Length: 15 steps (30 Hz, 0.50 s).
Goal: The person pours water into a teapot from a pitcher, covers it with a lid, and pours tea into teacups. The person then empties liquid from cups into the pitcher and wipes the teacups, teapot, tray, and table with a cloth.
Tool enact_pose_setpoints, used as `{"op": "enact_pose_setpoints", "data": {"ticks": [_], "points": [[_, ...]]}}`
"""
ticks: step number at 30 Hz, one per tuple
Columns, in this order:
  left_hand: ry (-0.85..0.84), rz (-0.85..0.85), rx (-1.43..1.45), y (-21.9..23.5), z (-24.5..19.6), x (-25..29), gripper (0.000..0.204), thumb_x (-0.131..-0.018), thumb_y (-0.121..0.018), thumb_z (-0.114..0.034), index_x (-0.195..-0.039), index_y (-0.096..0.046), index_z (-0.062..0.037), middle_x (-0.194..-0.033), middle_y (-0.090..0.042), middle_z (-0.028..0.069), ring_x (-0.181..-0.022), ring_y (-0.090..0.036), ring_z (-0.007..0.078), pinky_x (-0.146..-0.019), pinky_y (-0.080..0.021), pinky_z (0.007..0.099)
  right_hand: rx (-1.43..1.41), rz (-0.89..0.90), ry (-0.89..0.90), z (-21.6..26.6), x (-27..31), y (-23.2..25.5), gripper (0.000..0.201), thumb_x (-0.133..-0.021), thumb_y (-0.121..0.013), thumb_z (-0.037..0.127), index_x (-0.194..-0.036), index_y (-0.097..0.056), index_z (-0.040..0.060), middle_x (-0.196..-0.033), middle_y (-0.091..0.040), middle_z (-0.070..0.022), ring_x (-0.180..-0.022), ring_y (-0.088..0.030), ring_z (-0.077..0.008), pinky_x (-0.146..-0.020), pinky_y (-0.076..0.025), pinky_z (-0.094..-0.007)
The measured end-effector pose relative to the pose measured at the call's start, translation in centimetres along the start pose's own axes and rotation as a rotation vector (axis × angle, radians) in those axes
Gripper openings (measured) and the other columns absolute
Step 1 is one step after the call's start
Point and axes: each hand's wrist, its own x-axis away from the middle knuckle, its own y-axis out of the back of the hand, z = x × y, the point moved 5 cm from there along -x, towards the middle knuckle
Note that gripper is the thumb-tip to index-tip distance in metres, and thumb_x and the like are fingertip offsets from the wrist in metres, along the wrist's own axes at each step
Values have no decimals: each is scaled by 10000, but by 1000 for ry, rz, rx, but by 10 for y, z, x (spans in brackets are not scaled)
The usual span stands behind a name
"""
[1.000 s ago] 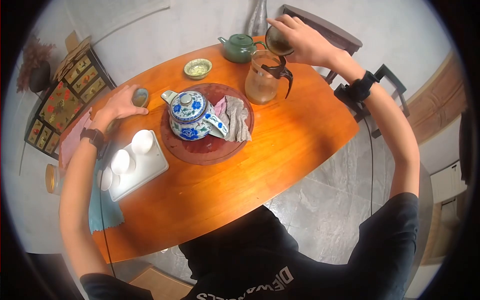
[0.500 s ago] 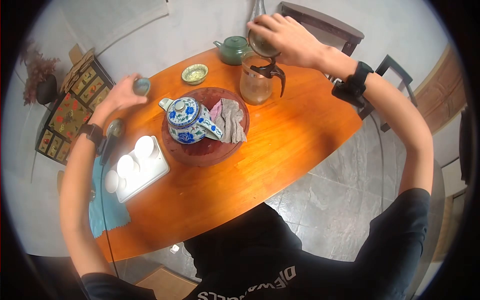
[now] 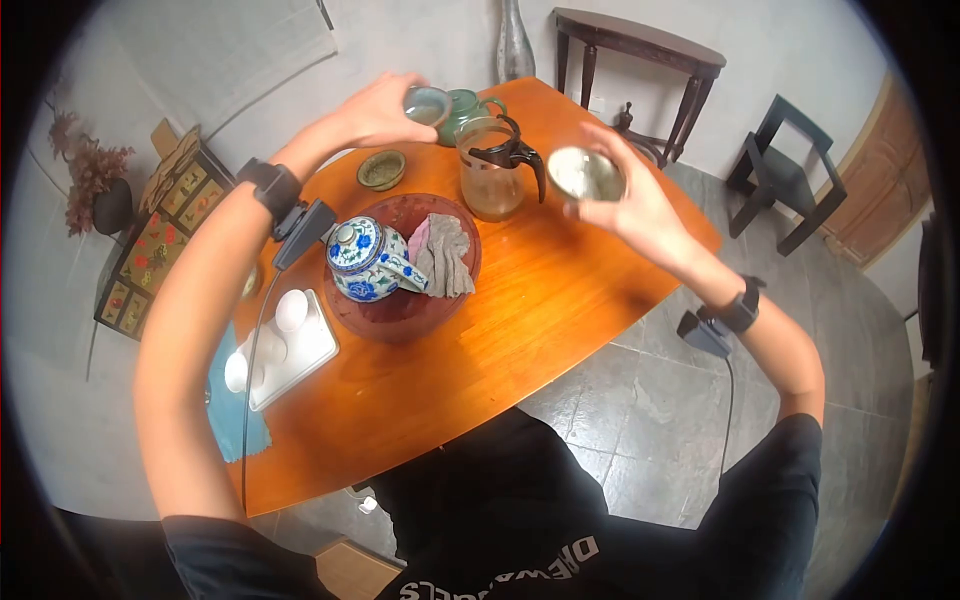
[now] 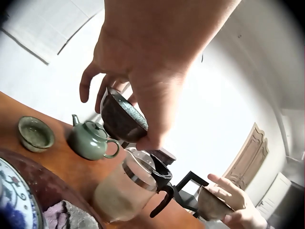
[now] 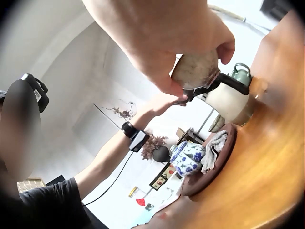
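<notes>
My left hand (image 3: 385, 110) grips a small dark tea cup (image 3: 427, 104) in the air, just left of the glass pitcher (image 3: 490, 170) and in front of the green teapot (image 3: 468, 102). In the left wrist view the cup (image 4: 123, 118) hangs tilted above the pitcher (image 4: 129, 188). My right hand (image 3: 625, 205) holds a second small cup (image 3: 586, 174) to the right of the pitcher, mouth up. In the right wrist view this cup (image 5: 196, 69) sits between thumb and fingers.
A blue-and-white teapot (image 3: 362, 260) and a folded grey cloth (image 3: 442, 255) lie on a round wooden tray (image 3: 395, 310). A green bowl (image 3: 381, 170) is behind it. A white tray (image 3: 300, 355) with white cups stands at left. The table edge (image 3: 560, 370) is near me.
My left hand has lifted its cup from the table's left side up to the pitcher. My right hand has drawn its cup away from over the pitcher to the right and turned it upright.
</notes>
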Motion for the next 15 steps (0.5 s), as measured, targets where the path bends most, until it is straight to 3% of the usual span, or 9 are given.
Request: {"op": "enact_pose_setpoints", "data": {"ticks": [5, 7, 8, 10, 11, 15], "points": [[-64, -53, -211, -6, -37, -10, 829, -675, -790, -325, -1394, -510, -21, -1246, -540, 188, -1157, -557, 352, -968, -482, 458, 164, 40, 25, 16, 37, 4, 939, -708, -806, 141, -1530, -358, 63, -1335, -509, -218, -1289, -509, -373, -1120, -407, -434], [-364, -272, -670, -9, -62, -3, 812, -672, -807, -187, -1407, -490, -50, -1240, -508, 132, -1141, -546, 309, -875, -491, 464, 197, 28, 57, 17, 43, 9, 942, -706, -803, 133, -1532, -357, 65, -1335, -504, -213, -1292, -503, -370, -1122, -403, -437], [-361, -269, -673, -13, -67, -4, 812, -672, -807, -187, -1407, -490, -50, -1240, -508, 132, -1141, -546, 309, -875, -491, 464, 233, 14, 90, 18, 44, 11, 944, -704, -801, 124, -1534, -356, 67, -1335, -500, -209, -1296, -497, -366, -1124, -400, -440], [-492, -346, -940, -23, -83, -5, 738, -673, -799, -105, -1354, -514, -90, -1232, -490, 87, -1113, -539, 258, -810, -483, 432, 259, 3, 111, 19, 44, 15, 944, -703, -800, 118, -1535, -355, 68, -1341, -494, -203, -1302, -490, -362, -1128, -396, -441], [-570, -448, -999, -25, -89, -4, 553, -737, -751, -137, -1253, -553, -117, -1167, -500, 51, -1042, -538, 211, -776, -474, 388, 290, -8, 128, 20, 44, 17, 944, -703, -798, 112, -1535, -355, 69, -1347, -488, -198, -1308, -483, -358, -1132, -392, -442], [-706, -608, -1040, -35, -101, -5, 344, -836, -655, -181, -1167, -573, -139, -1084, -525, -3, -988, -538, 150, -753, -462, 337, 295, -11, 119, 21, 41, 17, 945, -704, -797, 104, -1537, -353, 69, -1358, -483, -188, -1314, -479, -357, -1136, -389, -445]]}}
